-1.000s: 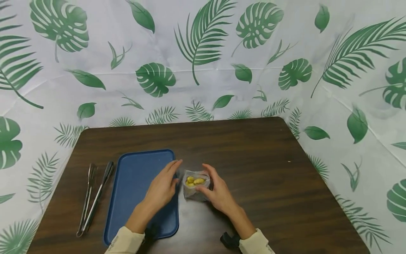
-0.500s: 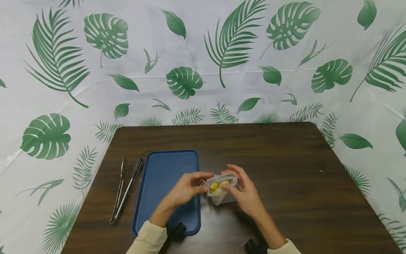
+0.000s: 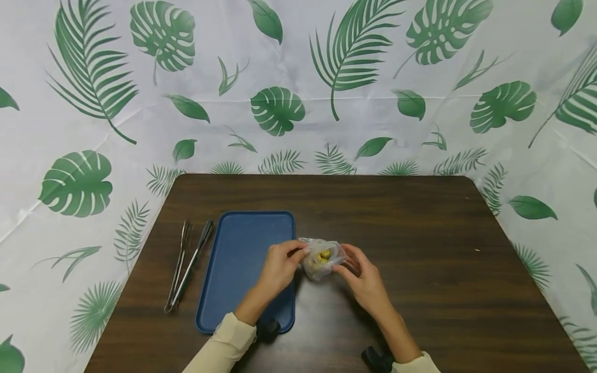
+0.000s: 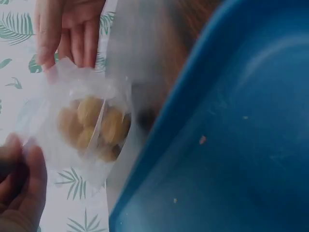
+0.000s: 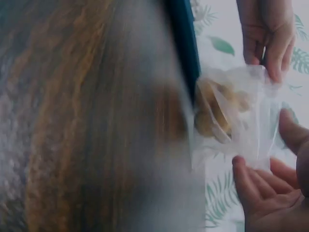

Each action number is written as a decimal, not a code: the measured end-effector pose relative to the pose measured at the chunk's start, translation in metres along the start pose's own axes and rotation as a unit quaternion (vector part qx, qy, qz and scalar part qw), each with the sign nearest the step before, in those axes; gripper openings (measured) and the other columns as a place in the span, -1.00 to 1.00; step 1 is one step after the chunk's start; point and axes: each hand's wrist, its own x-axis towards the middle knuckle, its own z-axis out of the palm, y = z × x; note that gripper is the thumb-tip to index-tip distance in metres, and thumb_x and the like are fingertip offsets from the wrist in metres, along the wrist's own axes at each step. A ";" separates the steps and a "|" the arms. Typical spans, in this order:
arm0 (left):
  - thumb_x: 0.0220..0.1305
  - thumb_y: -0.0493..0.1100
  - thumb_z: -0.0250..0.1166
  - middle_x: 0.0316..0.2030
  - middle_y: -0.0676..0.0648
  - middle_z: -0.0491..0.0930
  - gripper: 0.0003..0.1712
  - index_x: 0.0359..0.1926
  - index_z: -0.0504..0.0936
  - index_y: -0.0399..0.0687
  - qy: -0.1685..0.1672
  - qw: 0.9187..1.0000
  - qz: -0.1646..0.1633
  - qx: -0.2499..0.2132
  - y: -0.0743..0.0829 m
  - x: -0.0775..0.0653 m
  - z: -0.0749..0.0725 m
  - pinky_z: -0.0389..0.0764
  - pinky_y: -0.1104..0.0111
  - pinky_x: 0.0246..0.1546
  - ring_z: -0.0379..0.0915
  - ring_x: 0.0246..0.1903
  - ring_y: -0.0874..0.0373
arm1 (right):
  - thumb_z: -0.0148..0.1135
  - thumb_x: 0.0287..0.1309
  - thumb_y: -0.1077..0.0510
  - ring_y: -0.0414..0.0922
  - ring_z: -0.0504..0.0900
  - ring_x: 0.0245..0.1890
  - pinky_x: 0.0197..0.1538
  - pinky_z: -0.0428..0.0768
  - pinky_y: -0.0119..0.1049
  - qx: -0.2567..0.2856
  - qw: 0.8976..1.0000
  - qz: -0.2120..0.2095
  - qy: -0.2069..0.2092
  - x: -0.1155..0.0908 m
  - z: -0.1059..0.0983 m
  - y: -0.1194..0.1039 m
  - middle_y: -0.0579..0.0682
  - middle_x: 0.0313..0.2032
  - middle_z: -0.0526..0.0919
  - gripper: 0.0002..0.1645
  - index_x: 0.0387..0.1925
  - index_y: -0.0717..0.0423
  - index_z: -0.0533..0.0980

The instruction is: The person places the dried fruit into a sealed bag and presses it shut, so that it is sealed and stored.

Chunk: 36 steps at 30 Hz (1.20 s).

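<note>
A clear plastic bag point(image 3: 313, 263) holds several rounded yellow-brown pieces point(image 3: 324, 255), whose exact kind I cannot tell. It is just right of the blue tray, between my two hands. My left hand point(image 3: 278, 268) pinches the bag's left edge between thumb and fingers. At the opposite edge, my right hand point(image 3: 368, 284) pinches the plastic. The left wrist view looks at the pieces point(image 4: 91, 125) through the see-through side of the bag, with the right hand point(image 4: 72, 31) beyond. In the right wrist view the plastic point(image 5: 251, 121) is drawn out between both hands.
The blue tray point(image 3: 247, 274) lies left of the bag, under my left forearm; small crumbs point(image 4: 203, 140) are on it. Metal tongs point(image 3: 186, 274) lie spread left of the tray. The brown table point(image 3: 434, 269) extends to the right, with a leaf-print cloth point(image 3: 289, 52) behind.
My left hand has come right from over the tray and now pinches the bag's edge. The bag's mouth, wide before, is now narrower and crumpled. The head view has shifted.
</note>
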 end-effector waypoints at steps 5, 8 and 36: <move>0.40 -0.25 0.34 -0.59 -0.06 0.62 -0.89 -0.28 0.78 -0.13 0.043 0.999 0.008 -0.027 0.001 0.007 -0.005 0.50 0.44 -0.52 0.49 -0.60 0.21 | 0.41 0.23 0.30 0.11 0.67 0.20 0.16 0.64 -0.36 0.033 0.999 -0.030 -0.005 0.006 -0.002 -0.005 0.26 0.23 0.63 -0.41 0.28 0.22 0.49; 0.41 -0.25 0.33 -0.60 -0.07 0.63 -0.88 -0.27 0.78 -0.14 0.054 0.997 0.009 -0.047 0.005 0.010 -0.009 0.53 0.44 -0.52 0.57 -0.58 0.08 | 0.42 0.21 0.33 -0.01 0.72 0.11 0.10 0.67 -0.38 0.028 0.998 -0.051 0.008 0.010 -0.004 -0.013 0.24 0.15 0.68 -0.48 0.21 0.22 0.54; 0.46 -0.22 0.29 -0.62 -0.12 0.54 -0.80 -0.31 0.73 -0.21 0.156 0.970 0.147 -0.117 0.066 0.035 -0.032 0.51 0.44 -0.59 0.43 -0.67 0.20 | 0.29 0.35 0.30 -0.26 0.71 -0.32 -0.20 0.67 -0.43 -0.057 0.992 -0.111 0.016 0.012 -0.019 -0.035 -0.05 -0.32 0.74 -0.87 -0.14 0.18 0.71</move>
